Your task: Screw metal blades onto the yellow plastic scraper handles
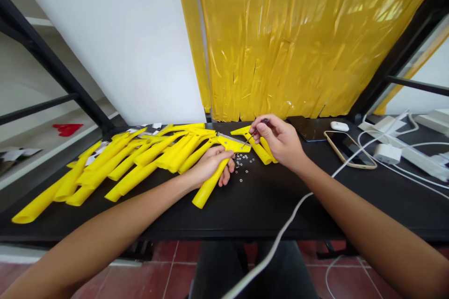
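Observation:
My left hand point(216, 164) is closed around the neck of a yellow scraper point(209, 186), whose round hollow handle slants down toward me. A thin metallic strip runs along the wide head of the scraper. In my right hand point(278, 138) is a small screwdriver point(250, 139) with a dark red handle, pinched between the fingers. Its thin shaft points down to the right end of the scraper's head, and I cannot tell whether the tip touches. Several small metal nuts point(241, 168) lie scattered on the black table just beyond my left fingers.
Many similar yellow scrapers point(131, 168) are piled on the left of the black table point(280, 215); a few more point(258, 153) lie behind my right hand. To the right are phones point(347, 148), a white earphone case point(339, 126) and a charger point(387, 153). A white cable point(298, 208) crosses in front of my right forearm.

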`<state>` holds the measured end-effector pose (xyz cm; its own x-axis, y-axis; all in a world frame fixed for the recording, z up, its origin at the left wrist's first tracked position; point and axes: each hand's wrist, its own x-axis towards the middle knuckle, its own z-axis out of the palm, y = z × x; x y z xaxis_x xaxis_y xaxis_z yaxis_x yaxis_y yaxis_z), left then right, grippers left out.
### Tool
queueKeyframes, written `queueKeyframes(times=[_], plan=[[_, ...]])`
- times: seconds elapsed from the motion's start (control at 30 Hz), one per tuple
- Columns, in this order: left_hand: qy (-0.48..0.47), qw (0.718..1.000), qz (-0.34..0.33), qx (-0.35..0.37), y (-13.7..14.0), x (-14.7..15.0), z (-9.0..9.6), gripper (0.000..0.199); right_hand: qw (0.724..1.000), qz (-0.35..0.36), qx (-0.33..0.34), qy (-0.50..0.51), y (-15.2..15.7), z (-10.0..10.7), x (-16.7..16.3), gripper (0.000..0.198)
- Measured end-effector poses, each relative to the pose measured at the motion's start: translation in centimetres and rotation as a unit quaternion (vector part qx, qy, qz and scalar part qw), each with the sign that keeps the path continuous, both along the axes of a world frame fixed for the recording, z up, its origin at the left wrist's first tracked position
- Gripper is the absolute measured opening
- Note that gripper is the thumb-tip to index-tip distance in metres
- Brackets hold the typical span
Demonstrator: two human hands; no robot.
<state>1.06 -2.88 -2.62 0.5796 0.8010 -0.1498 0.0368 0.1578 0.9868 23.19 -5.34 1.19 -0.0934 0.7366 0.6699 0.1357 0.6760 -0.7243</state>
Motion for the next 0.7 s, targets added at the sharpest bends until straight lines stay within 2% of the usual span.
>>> queueKeyframes(times=[0.37,0.7], plan=[[0.008,1.0,-0.002,-0.002,0.08,-0.04,0.04,0.027,0.999,0.037,-0.001,-0.028,-0.1,-0.12,0.11,0.022],[0.006,1.0,-0.007,-0.005,-0.03,-0.08,0.04,0.025,0.999,0.033,0.001,-0.036,-0.19,-0.3,0.03,0.019]])
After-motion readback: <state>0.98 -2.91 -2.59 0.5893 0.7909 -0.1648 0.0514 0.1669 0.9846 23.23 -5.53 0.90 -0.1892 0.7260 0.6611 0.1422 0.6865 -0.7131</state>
